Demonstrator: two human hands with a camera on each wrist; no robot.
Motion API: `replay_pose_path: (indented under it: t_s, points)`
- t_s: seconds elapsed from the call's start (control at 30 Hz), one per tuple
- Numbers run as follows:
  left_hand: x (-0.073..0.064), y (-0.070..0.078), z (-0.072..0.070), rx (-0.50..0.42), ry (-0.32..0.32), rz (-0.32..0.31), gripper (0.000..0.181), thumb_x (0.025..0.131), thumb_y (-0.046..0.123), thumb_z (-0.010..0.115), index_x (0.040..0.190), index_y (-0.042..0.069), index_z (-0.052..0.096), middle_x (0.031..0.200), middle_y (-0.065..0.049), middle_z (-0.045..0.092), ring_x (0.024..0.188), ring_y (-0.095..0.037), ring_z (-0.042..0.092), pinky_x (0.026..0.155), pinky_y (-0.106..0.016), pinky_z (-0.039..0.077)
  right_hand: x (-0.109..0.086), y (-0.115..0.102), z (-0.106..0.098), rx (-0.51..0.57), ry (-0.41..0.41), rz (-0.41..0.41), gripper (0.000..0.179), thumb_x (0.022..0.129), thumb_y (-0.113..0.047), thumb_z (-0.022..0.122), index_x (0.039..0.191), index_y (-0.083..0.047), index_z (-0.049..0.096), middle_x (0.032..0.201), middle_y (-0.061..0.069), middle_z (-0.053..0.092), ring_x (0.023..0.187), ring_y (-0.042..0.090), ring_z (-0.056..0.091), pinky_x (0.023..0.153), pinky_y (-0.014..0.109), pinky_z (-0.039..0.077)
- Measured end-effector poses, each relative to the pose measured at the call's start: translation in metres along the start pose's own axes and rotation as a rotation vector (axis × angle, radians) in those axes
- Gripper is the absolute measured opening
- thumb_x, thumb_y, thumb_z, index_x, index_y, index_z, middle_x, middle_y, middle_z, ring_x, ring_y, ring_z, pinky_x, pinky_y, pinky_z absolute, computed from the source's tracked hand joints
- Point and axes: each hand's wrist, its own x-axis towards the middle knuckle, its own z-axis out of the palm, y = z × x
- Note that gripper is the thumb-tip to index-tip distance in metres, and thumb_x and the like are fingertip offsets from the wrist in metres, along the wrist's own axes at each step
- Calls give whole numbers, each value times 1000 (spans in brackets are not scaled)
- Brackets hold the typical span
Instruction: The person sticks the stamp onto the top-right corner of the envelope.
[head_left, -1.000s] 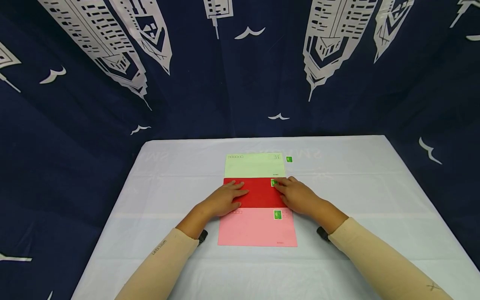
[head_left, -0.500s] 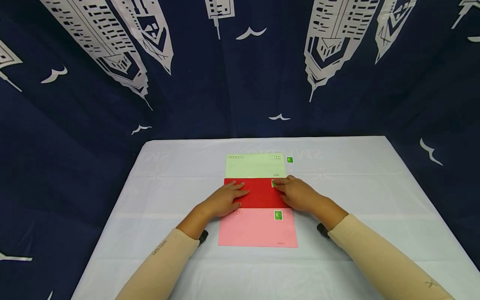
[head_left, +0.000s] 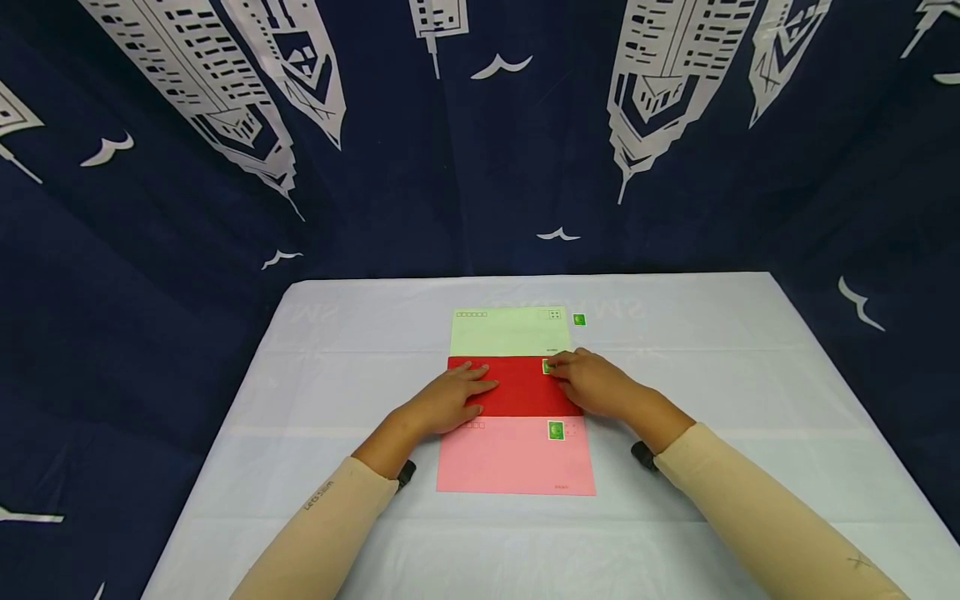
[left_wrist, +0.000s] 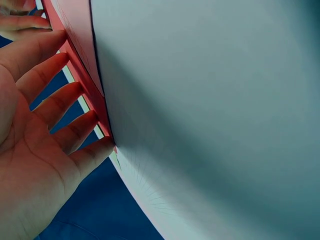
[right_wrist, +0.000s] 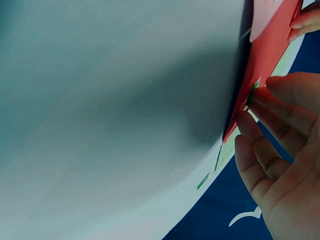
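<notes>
Left hand (head_left: 446,398), spread, touches a red envelope (head_left: 519,395), right hand (head_left: 597,386), unclenched, its stamp (head_left: 545,367); nearby print (head_left: 562,487) illegible.

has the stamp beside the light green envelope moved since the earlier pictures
No, the stamp shows no shift in any direction against the far edge of the table.

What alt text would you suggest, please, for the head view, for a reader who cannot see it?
On a red envelope, a person's left hand rests spread while the right hand touches a green stamp near the far right corner. A stamped pink envelope lies nearer; a pale green envelope lies farther, with another stamp to its right.
</notes>
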Motion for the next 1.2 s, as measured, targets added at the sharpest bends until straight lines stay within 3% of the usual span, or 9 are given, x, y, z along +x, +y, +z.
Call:
replay_pose_path:
  t_s: [0.13,0.27,0.7,1.2]
  points:
    - [1,0,0,2,-1,-6,52,100,22,61,151,18,50,165,-8,35,157,-34,22,128,-50,23,6,1,-2,47,7,41,30,97,-11,63,124,0,70,132,13,66,124,35,60,108,49,50]
    - [1,0,1,7,-4,-13,52,100,24,62,151,19,49,165,-7,34,157,-33,22,128,-50,23,13,2,-4,70,23,62,25,97,-10,63,118,-1,73,125,12,69,121,33,63,108,49,51]
    - [1,0,1,-1,-7,-20,52,100,24,62,151,18,50,165,-6,34,157,-34,22,128,-51,23,28,7,2,92,89,87,7,93,-8,68,96,-7,74,102,6,70,89,20,63,87,38,58]
    - [2,-1,1,4,-4,-7,53,100,22,63,151,17,50,165,-8,34,157,-34,22,128,-51,24,32,7,10,73,163,93,5,91,-3,67,92,-2,71,93,8,65,79,18,60,75,32,58]
